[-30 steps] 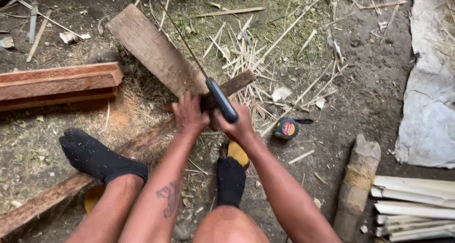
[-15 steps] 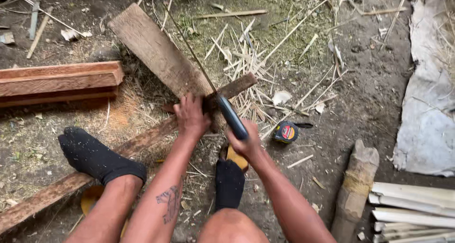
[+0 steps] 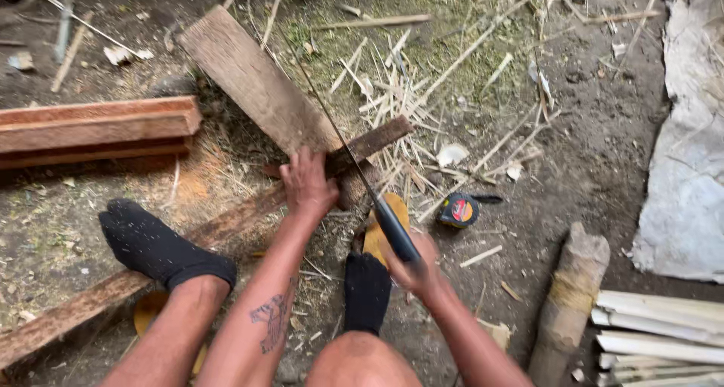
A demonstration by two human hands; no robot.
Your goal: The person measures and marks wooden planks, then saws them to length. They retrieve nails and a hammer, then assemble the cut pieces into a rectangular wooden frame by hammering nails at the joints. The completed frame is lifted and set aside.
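A handsaw with a thin dark blade and a dark handle slants from far left to near right, its blade crossing the near end of a plank. The plank is a flat, weathered, pale grey-brown board lying diagonally on the dirt floor, its near end resting across a long reddish batten that runs from near left to far right.

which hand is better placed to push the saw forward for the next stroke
Right, most likely. The right hand already grips the saw handle, drawn back toward the body, while the left hand presses down on the plank.
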